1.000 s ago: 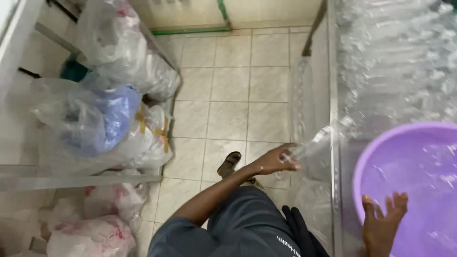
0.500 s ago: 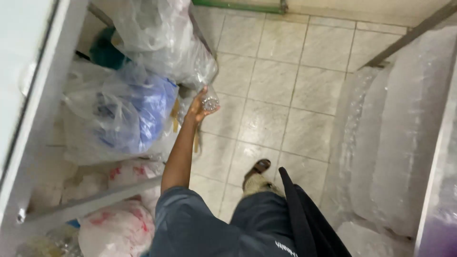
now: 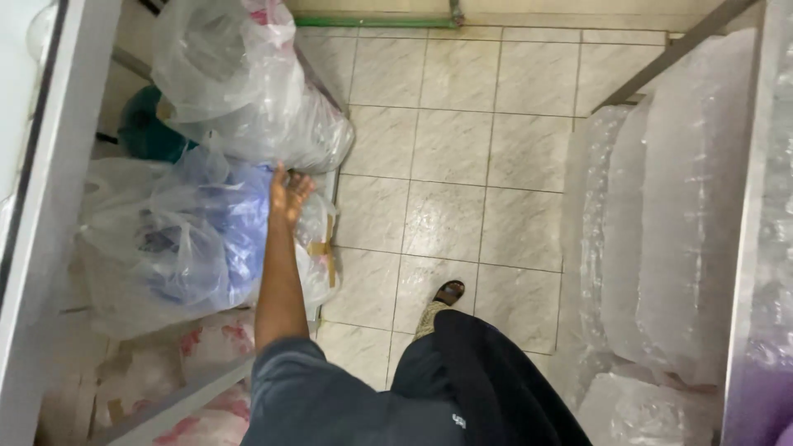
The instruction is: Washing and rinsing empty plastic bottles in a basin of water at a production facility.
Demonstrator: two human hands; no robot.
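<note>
left hand (image 3: 289,192) open, fingers toward clear bag (image 3: 248,91)

thin, crinkled clear plastic bags (image 3: 248,91); glossy glazed floor tiles (image 3: 454,157); matt metal shelf rail (image 3: 173,400); frosted plastic-wrapped packs (image 3: 677,231).

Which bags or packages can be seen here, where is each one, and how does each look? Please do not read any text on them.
Clear plastic bag: top left, bulging, pale contents.
Bluish clear bag: left, beside the open left hand, blue contents inside.
Red-and-white bags: lower left, under a shelf rail.
Clear wrapped packs: right side, tall, stacked upright, whitish.
No sign or screen is visible.
</note>
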